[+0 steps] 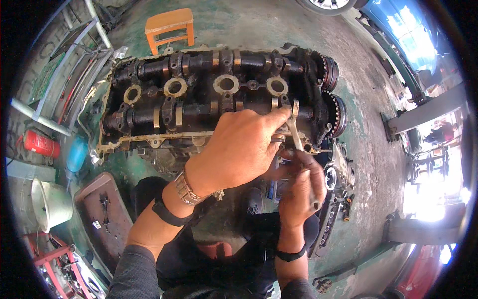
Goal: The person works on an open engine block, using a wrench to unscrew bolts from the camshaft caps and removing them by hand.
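A cylinder head (194, 92) with dark camshafts lies across the view, with sprockets (331, 113) at its right end. My left hand (241, 149) reaches over its near edge, index fingertip on the upper end of a metal wrench (295, 130) at a right-side cam cap. Its other fingers are curled by a small metal piece (278, 138), too small to name. My right hand (303, 194) is closed on the lower part of the wrench, below the head's near edge.
An orange stool (168, 25) stands behind. Left are a ladder, fire extinguisher (41, 144), bucket (46, 204) and brown tray (87, 212). Engine parts (326, 226) lie right, near lift arms (420, 112) and a blue car (393, 35).
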Demonstrator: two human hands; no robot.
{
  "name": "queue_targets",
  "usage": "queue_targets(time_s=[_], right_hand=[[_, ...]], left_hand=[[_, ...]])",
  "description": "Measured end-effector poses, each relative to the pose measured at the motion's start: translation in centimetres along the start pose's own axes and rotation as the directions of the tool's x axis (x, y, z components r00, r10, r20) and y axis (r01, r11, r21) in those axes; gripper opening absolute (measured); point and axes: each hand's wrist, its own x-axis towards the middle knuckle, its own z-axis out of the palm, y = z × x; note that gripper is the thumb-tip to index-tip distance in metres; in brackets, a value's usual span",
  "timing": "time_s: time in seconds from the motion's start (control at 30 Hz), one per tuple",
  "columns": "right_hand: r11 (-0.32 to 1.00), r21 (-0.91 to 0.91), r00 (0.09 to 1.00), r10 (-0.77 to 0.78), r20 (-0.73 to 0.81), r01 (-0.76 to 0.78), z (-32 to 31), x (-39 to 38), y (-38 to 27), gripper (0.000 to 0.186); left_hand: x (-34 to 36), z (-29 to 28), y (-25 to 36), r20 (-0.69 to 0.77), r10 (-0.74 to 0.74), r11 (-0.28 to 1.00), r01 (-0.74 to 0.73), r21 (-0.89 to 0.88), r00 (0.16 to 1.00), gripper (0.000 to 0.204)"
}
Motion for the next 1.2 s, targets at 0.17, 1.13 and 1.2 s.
queue_targets(time_s=[0.17, 1.13, 1.2], right_hand=[[0.904, 0.407, 0.988, 0.152, -0.016, -0.133, -1.2, 1.3, 0.2, 0.037], [0.949, -0.297, 0.984, -0.056, 0.171, 0.106, -0.5, -0.7, 0.3, 0.029], [0.824, -0.478, 0.943, -0.188, 0.274, 0.303, 0.4, -1.0, 0.7, 0.036]], left_hand=[[-0.1, 0.1, 0.3, 0.005, -0.021, 0.999, 0.021, 0.033, 1.000, 0.046], [0.0, 0.3, 0.3, 0.049, -0.136, 0.988, 0.132, 0.076, 0.990, 0.042], [0.2, 0.5, 0.4, 0.011, -0.128, 0.991, 0.127, 0.042, 0.992, 0.044]])
